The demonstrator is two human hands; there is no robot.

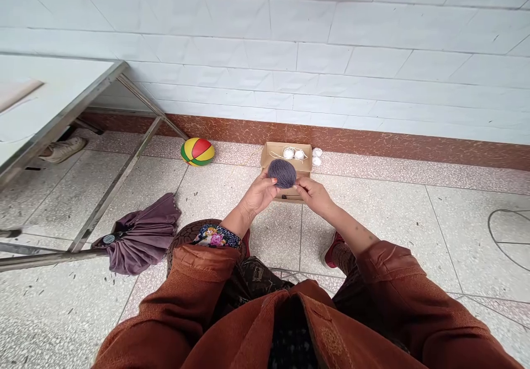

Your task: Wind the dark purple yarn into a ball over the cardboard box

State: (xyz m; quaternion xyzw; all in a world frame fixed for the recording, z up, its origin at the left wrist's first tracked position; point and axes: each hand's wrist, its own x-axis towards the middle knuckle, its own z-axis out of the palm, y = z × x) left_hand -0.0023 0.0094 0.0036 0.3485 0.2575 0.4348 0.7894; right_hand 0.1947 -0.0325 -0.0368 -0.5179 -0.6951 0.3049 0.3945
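Note:
A dark grey-purple ball of yarn [282,174] is held up in front of me, over an open cardboard box [265,154] on the floor. My left hand [260,193] grips the ball from the left, thumb on its near side. At the ball's right edge, my right hand [313,193] pinches with closed fingertips; whether a loose strand is between them is too small to tell. Inside the box lie two white balls [293,153] with pale strands, and a small dark object [284,197] rests near its front edge. The ball and hands hide part of the box.
More small white balls [317,156] sit right of the box. A coloured ball [197,151] lies by the tiled wall. At left, a folded purple umbrella [143,236] lies beside a metal-framed table [62,71], with a shoe [64,149] beneath. A cable [497,239] loops at right.

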